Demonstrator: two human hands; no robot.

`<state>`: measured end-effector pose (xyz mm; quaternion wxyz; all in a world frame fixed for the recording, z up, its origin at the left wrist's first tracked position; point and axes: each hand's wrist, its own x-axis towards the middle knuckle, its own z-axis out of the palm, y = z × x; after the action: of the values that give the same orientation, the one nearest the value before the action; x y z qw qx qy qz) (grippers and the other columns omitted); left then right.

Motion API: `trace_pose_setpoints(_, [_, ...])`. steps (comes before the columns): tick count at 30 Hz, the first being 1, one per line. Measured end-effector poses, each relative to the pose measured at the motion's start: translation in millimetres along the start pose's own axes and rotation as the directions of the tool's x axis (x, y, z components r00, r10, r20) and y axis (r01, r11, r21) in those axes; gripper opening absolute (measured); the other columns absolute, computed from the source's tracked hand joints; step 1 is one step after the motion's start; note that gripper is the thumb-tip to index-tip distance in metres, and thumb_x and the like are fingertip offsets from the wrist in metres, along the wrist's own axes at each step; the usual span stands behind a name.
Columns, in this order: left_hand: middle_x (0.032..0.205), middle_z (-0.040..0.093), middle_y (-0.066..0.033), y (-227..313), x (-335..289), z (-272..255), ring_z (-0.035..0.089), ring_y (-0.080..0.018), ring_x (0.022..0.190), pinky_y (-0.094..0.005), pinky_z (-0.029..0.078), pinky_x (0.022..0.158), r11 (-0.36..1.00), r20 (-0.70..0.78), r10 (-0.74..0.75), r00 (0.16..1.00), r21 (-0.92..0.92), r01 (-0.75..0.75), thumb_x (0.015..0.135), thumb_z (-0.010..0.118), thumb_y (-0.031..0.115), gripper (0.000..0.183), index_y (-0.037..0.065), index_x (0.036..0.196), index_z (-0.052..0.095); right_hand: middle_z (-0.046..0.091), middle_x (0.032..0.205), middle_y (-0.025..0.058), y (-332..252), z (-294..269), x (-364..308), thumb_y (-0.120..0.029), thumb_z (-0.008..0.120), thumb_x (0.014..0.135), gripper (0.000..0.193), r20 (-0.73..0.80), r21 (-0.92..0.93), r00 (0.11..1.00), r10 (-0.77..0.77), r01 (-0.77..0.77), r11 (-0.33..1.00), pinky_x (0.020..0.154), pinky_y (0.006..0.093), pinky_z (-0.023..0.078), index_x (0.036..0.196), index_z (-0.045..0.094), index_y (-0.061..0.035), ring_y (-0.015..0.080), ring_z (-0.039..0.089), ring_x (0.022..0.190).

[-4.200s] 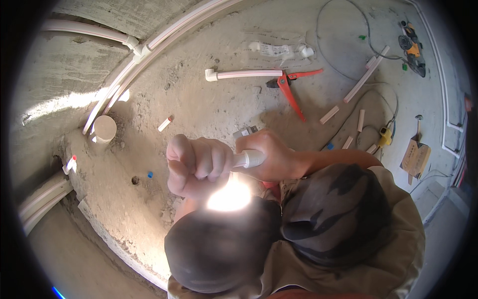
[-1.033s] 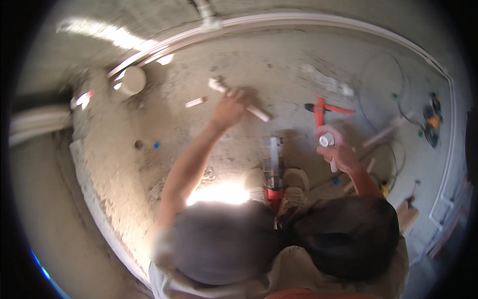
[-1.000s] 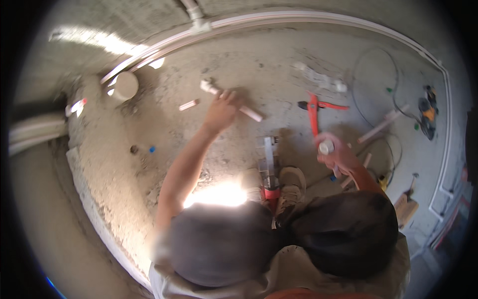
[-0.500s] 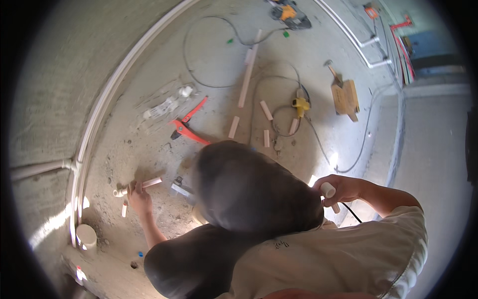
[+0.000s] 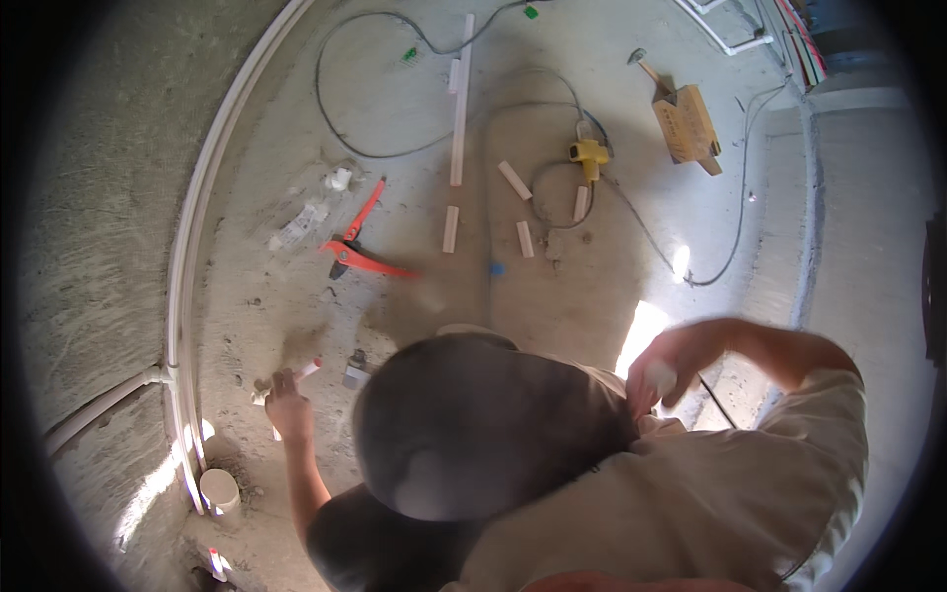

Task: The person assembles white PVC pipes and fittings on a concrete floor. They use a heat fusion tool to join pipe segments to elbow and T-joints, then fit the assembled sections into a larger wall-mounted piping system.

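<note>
My left hand (image 5: 288, 405), low at the left, is closed round a short white pipe (image 5: 309, 369). A pale fitting (image 5: 260, 395) shows at the far side of the fingers, on the pipe's other end. Part of another short pipe (image 5: 277, 433) lies on the floor just below this hand. At the right, beside my knee, my right hand (image 5: 669, 363) is closed on a white pipe fitting (image 5: 660, 376); motion blurs it, and its exact shape is unclear. My dark-clad knee (image 5: 444, 424) lies between the hands. A metal tool (image 5: 358, 369) is partly hidden behind it.
A red pipe cutter (image 5: 347, 253) lies spread on the concrete floor. Several cut pipes (image 5: 451, 229) and a long pipe (image 5: 461, 109) lie ahead. A yellow socket block (image 5: 589, 152) trails cables. A cardboard box (image 5: 687, 128) and hammer (image 5: 647, 67) are far right. Wall pipes (image 5: 187, 217) run left.
The view has shifted, so floor things sit higher in it. My right hand has turned, hiding more of its fitting. My left hand still grips the pipe, which now shows less beyond the fingers.
</note>
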<state>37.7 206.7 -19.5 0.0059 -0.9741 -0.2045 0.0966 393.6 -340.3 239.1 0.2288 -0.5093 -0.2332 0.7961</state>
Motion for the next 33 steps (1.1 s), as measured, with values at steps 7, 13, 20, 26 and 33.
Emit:
trace_pose_setpoints(7, [0.119, 0.065, -0.0177, 1.7, 41.7, -5.0, 0.072, -0.0381, 0.098, -0.0512, 0.059, 0.08, 0.997, 0.019, 0.035, 0.999, -0.065, -0.034, 0.09, 0.065, 0.002, 0.037, 0.005, 0.126, 0.061, 0.063, 0.107, 0.013, -20.8, -205.8, 155.3, -0.015, 0.085, 0.087, 0.055, -0.852, -0.002, 0.524, 0.009, -0.02, 1.0, 0.059, 0.0378, 0.053, 0.133, 0.057, -0.0056, 0.0199, 0.063, 0.074])
trace_pose_setpoints(13, [0.124, 0.07, -0.0223, 44.2, 33.8, -45.6, 0.064, -0.046, 0.116, -0.0497, 0.053, 0.103, 0.795, -0.098, -0.185, 0.978, -0.601, 0.09, 0.095, 0.066, 0.007, 0.027, 0.008, 0.121, 0.073, 0.065, 0.102, 0.0059, -1.5, -335.8, 316.3, -0.024, 0.084, 0.087, 0.046, -0.988, 0.026, 0.146, -0.043, 0.436, 0.9, 0.059, 0.0376, 0.05, 0.126, 0.064, -0.0073, 0.0183, 0.06, 0.078])
trace_pose_setpoints(20, [0.111, 0.068, -0.0155, 110.0, 8.6, -163.8, 0.07, -0.0347, 0.099, -0.0448, 0.058, 0.085, 0.59, -0.392, -0.245, 0.887, -0.786, -0.185, 0.091, 0.078, 0.018, 0.03, 0.001, 0.114, 0.071, 0.063, 0.098, 0.0022, -63.7, -261.6, 287.2, -0.03, 0.066, 0.105, 0.029, -0.723, 0.395, 0.664, -0.189, 0.623, 0.675, 0.061, 0.0264, 0.05, 0.118, 0.063, -0.0042, 0.0106, 0.055, 0.073])
trace_pose_setpoints(26, [0.105, 0.066, -0.0189, 128.3, 13.4, -211.8, 0.069, -0.0346, 0.097, -0.0445, 0.055, 0.082, 0.863, -0.369, -0.032, 0.929, -0.479, -0.161, 0.093, 0.068, 0.03, 0.048, -0.007, 0.123, 0.063, 0.062, 0.137, 0.0099, -157.2, -31.0, 338.1, -0.022, 0.06, 0.109, 0.045, -0.558, 0.535, 0.775, -0.298, 0.61, 0.584, 0.076, 0.0332, 0.053, 0.148, 0.05, -0.0015, 0.0135, 0.059, 0.089])
trace_pose_setpoints(33, [0.103, 0.069, -0.018, 94.2, -87.9, -163.7, 0.069, -0.0401, 0.101, -0.0515, 0.054, 0.089, 0.575, 0.099, -0.452, 0.886, -0.728, 0.374, 0.092, 0.067, 0.005, 0.031, 0.005, 0.121, 0.056, 0.059, 0.137, 0.0143, -223.5, -6.6, 361.5, -0.005, 0.069, 0.096, 0.067, -0.375, 0.167, 0.571, -0.731, 0.817, 0.553, 0.069, 0.0327, 0.055, 0.155, 0.038, -0.0005, 0.0146, 0.062, 0.077])
